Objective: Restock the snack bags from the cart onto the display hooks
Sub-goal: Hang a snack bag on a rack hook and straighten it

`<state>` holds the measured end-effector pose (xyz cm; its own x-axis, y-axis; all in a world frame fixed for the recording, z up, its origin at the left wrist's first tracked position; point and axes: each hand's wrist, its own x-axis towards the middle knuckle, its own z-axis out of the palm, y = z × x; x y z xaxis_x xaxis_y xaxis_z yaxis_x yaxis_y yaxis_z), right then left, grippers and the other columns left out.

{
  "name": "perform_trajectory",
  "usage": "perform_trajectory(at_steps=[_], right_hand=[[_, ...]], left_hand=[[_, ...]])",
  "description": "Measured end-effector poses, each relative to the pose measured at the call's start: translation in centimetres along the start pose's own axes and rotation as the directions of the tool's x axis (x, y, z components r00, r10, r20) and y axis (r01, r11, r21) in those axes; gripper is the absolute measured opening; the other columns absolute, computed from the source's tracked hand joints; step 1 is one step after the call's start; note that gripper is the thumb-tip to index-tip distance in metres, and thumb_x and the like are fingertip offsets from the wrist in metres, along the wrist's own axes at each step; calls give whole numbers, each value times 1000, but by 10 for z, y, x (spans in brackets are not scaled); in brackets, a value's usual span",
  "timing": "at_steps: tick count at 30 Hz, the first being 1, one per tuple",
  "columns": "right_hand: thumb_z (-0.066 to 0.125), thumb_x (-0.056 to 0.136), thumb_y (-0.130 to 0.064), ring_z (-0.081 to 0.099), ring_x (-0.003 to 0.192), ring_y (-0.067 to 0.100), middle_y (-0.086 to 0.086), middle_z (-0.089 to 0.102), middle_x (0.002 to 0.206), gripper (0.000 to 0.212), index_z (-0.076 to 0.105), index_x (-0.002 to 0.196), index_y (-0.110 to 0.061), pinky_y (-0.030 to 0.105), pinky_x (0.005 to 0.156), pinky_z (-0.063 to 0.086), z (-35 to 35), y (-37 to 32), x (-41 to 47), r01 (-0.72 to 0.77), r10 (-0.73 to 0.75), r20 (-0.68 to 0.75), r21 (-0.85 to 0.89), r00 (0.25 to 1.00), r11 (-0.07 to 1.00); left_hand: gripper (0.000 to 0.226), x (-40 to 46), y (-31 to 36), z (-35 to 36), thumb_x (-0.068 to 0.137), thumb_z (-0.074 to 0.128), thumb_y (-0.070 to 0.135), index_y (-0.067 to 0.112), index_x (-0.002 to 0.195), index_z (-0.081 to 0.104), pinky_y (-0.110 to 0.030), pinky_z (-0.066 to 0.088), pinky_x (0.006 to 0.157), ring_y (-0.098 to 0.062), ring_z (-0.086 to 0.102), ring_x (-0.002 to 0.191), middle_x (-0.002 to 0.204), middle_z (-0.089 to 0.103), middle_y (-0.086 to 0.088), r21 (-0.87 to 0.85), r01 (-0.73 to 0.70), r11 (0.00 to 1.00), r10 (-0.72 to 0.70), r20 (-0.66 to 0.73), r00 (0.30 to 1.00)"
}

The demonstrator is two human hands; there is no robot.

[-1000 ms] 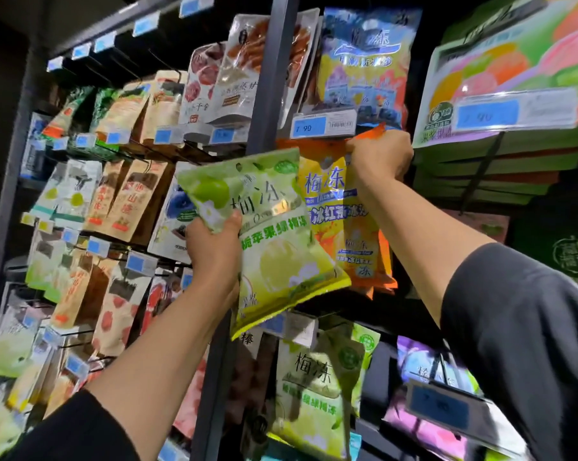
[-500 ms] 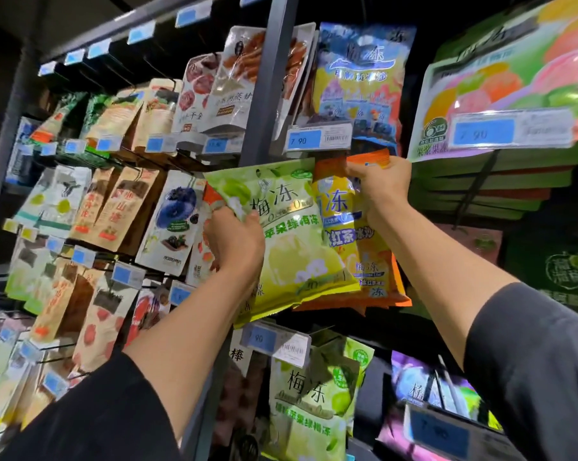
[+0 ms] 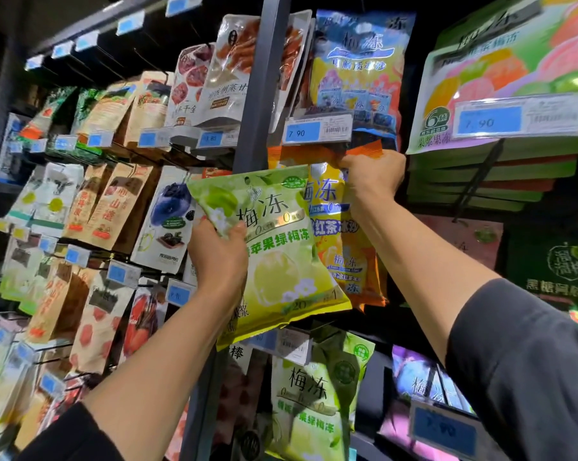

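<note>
Right hand [image 3: 372, 176] lifted the orange bag [image 3: 354, 261], perhaps hooking it.

Left hand [image 3: 219, 257] with green bag [image 3: 274, 251]: swung from steep tilt toward more upright, shifted right, now covering more of orange bag [image 3: 344, 234]. Right hand [image 3: 372, 176]: dipped with orange bag's top, then back up near 7.90 tag [image 3: 317, 129]. Camera view drifted.

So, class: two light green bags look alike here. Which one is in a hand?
The upper green bag, gripped by the left hand; the lower green bag hangs untouched below it.
</note>
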<state>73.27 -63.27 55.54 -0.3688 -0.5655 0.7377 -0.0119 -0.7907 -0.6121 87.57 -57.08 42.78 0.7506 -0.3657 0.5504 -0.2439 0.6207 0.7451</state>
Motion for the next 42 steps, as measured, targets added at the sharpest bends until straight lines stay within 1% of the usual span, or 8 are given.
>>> perform_trajectory(at_steps=[8,12,17,22,31,34,37,42], right_hand=[[74,61,-5,39,48,13,-5,46,47,34,46,45,-16,25,49,35,3,9,-12,71,-71,-11,-71,997,995],[74,61,-8,44,49,13,-1,52,50,20,57,51,-9,28,49,40,4,6,-17,172,-172,3,-23,985,985],[75,65,-7,47,51,12,-1,55,54,17,62,61,3,27,49,41,11,-7,-17,148,-150,-63,-35,987,988],[73,68,-7,42,50,14,-3,49,51,34,46,49,-16,26,50,37,16,-5,-14,92,-96,-65,-68,993,993],[72,68,-5,46,52,13,-5,51,52,37,43,48,-18,28,51,40,13,-9,-14,47,-57,-97,-95,994,994],[70,72,-7,46,54,13,-8,48,53,25,52,57,-16,35,53,48,12,-12,-18,69,-87,-101,-166,991,984],[67,76,-8,50,59,16,-1,60,64,6,65,72,-4,37,64,53,11,-17,-21,84,-112,-118,-219,987,972],[64,72,-7,36,44,10,-9,41,49,34,41,49,-18,24,40,30,8,-4,-19,119,-150,-109,-252,983,961]], left_hand=[[19,-6,-6,-5,91,64,14,0,104,64,-27,40,73,-22,60,85,95,66,-8,8,-17,1000,17,12,1000],[9,-4,-3,-11,91,64,16,7,94,64,-29,41,73,-23,60,84,88,65,-4,-16,-11,1000,11,3,1000],[9,0,6,-10,91,64,16,10,85,61,-29,42,71,-24,59,80,83,63,-4,-17,-14,1000,14,4,1000],[12,3,9,-11,92,63,18,8,85,61,-29,40,69,-23,58,78,81,62,-3,4,-41,999,41,3,999],[12,5,4,-9,92,64,19,8,87,63,-30,43,70,-22,59,78,81,63,-4,-8,-46,999,46,20,999],[11,4,3,-7,92,64,19,9,86,62,-30,43,71,-22,59,79,83,63,-4,-9,-53,999,53,20,998],[8,1,4,-4,92,63,18,11,89,62,-27,39,70,-21,58,79,85,62,-4,0,-50,999,50,12,999],[15,2,-2,-2,92,64,19,5,95,65,-25,39,70,-21,58,80,88,64,-6,25,-53,998,53,0,999]])
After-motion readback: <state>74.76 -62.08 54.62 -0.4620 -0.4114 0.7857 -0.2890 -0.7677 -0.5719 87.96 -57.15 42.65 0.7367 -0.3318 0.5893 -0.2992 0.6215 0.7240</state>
